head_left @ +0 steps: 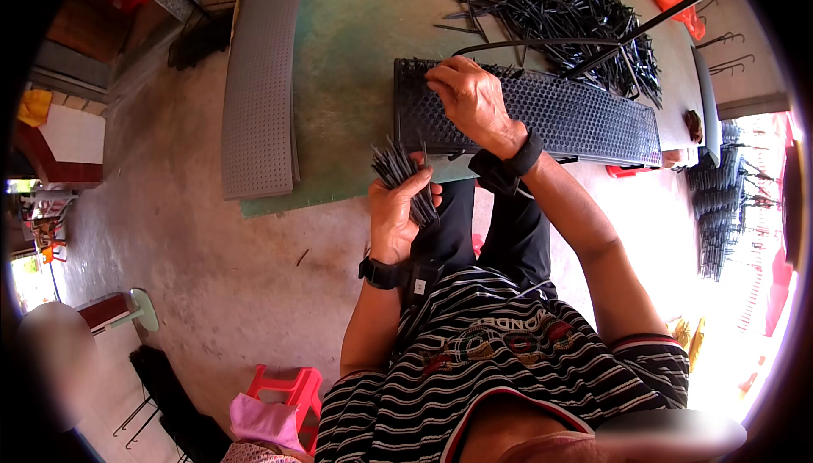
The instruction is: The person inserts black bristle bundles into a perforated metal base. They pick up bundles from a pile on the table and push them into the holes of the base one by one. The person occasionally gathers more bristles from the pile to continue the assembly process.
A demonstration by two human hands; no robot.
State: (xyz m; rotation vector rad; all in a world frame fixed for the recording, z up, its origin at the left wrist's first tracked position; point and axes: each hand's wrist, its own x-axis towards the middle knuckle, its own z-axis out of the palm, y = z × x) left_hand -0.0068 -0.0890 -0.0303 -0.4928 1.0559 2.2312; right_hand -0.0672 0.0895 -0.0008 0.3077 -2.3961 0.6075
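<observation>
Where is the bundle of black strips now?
In the head view, the bundle is in the left hand, below the left end of the black perforated tray.

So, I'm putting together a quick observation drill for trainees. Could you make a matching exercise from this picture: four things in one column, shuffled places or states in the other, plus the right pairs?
Column one
1. Left hand
2. Right hand
3. Grey perforated sheets
4. Red stool

Column two
A. On the floor, at the picture's lower left
B. Above the left part of the black panel with holes
C. Gripping a bundle of thin dark strips
D. Along the left side of the green table

Right pairs: 1-C, 2-B, 3-D, 4-A
</observation>
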